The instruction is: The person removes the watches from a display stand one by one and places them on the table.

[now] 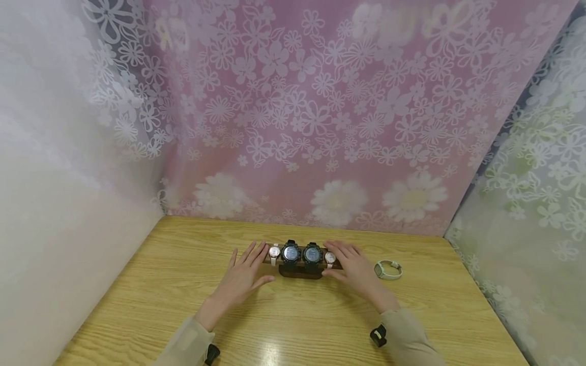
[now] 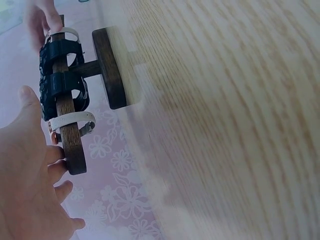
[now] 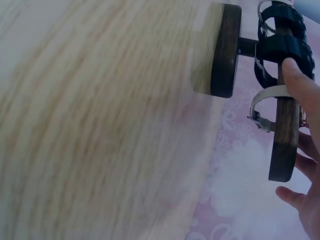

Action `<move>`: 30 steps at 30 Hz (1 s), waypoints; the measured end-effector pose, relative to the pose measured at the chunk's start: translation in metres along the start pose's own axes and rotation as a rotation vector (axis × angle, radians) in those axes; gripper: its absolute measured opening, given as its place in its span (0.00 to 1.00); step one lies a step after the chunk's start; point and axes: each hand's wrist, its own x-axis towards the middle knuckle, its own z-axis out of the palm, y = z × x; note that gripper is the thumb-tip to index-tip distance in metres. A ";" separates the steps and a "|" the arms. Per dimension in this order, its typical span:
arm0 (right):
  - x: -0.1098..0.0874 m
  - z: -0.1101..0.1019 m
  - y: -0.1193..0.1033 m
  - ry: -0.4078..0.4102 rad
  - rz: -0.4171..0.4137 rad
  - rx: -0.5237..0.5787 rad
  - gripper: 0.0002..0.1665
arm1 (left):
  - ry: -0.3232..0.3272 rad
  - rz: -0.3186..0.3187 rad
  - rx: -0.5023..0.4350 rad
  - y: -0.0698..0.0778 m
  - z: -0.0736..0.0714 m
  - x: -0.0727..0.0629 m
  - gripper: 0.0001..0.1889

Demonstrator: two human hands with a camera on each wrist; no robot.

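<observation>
A dark wooden T-shaped watch stand (image 1: 299, 273) stands on the table with several watches along its bar. Two chunky black watches (image 1: 291, 252) sit mid-bar, flanked by a small white-strapped watch (image 1: 274, 251) on the left and another white-strapped watch (image 1: 330, 257) on the right. My left hand (image 1: 240, 277) touches the bar's left end with extended fingers, its thumb apart. At the other end, my right hand (image 1: 359, 269) rests its fingers along the far side, while its thumb (image 3: 295, 75) lies across the near side; neither hand visibly grips the bar.
A pale green watch (image 1: 378, 269) with its strap closed in a loop lies on the wooden table (image 1: 293, 320), right of the right hand. Floral cloth (image 1: 293, 152) hangs behind the table's back edge, and pale sheets flank both sides.
</observation>
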 end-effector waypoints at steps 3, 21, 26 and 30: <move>0.000 0.000 -0.001 -0.026 0.011 -0.033 0.44 | -0.011 -0.009 -0.007 0.001 -0.001 0.000 0.44; -0.009 -0.011 0.009 0.009 0.025 -0.028 0.42 | 0.018 0.003 0.012 0.000 0.003 -0.001 0.44; -0.013 -0.013 0.016 0.044 -0.001 0.006 0.43 | 0.014 -0.001 0.010 0.000 0.003 -0.001 0.44; -0.017 -0.012 0.023 0.072 -0.017 0.015 0.44 | 0.020 0.002 0.019 0.000 0.002 0.000 0.44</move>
